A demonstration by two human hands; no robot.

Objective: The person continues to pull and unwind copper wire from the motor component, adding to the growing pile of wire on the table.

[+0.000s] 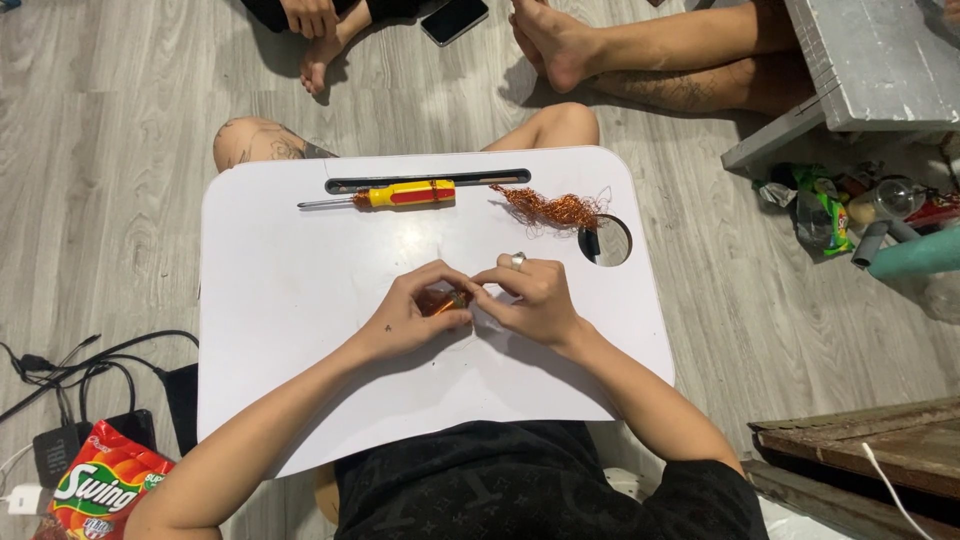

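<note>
Lower left of the frame: a red and orange snack bag [103, 487] is seen lying on the grey wood-look floor [110, 120], with black cables [95, 360] and a black adapter [55, 452] just beside it.

Centre: a white lap tray [290, 300] is set across the person's legs. Along its upper edge a long dark slot [500, 178] is cut. Just below the slot, at upper centre-left of the tray, a screwdriver with a yellow and red handle [395, 194] is laid flat, its shaft pointing to frame left.

Middle of the tray: the left hand [410, 315] is curled, its fingers brought together and pinched on a small copper-wound part [445, 301]. The part is held between both hands, just above the tray surface, and is largely hidden. The right hand [535, 295] is met fingertip to fingertip with the left, its fingers also closed on the part; a ring [518, 260] is worn on one finger.

Upper centre-right of the tray: a tangle of loose copper wire [550, 208] is spread, touching the edge of a round cup hole [605, 240].

Top of the frame: bare feet of other people [550, 40] and a dark phone [455, 20] are seen on the floor.

Right of the frame: a grey wooden bench [870, 60], assorted litter and bottles [850, 210], and a brown wooden board [870, 440] are recorded.
</note>
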